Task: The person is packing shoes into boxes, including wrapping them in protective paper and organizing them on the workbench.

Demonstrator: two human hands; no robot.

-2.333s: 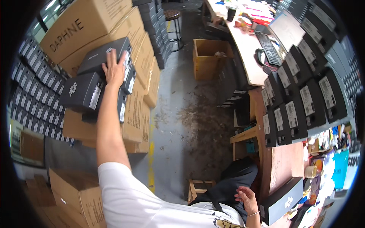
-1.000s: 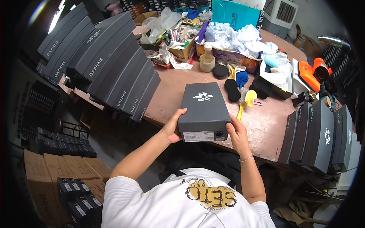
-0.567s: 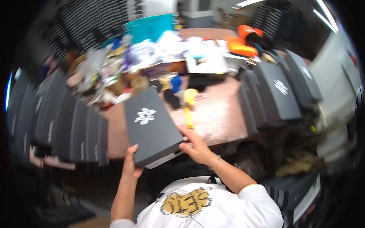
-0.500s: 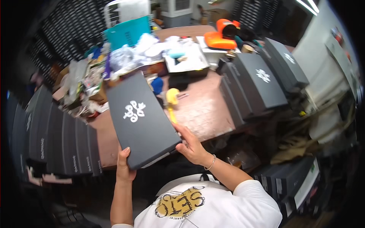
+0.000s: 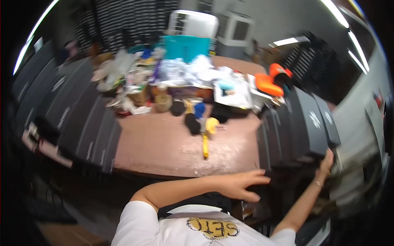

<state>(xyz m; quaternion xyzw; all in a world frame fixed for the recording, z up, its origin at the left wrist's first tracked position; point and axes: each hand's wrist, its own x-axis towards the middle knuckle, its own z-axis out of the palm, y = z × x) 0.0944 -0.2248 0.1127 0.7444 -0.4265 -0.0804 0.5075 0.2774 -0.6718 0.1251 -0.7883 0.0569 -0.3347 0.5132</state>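
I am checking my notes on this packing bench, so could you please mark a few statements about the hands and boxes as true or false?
1. The right hand rests against the outer end of the row of flat black boxes standing at the right of the table. True.
2. The left hand holds a black box up in the air. False: it is spread open, low at the near end of that row, and lifts nothing.
3. A yellow-handled tool lies on the bare brown tabletop. True.
4. The orange object sits at the table's near left corner. False: it is at the far right, behind the boxes.
5. Another row of black boxes stands along the table's left side. True.
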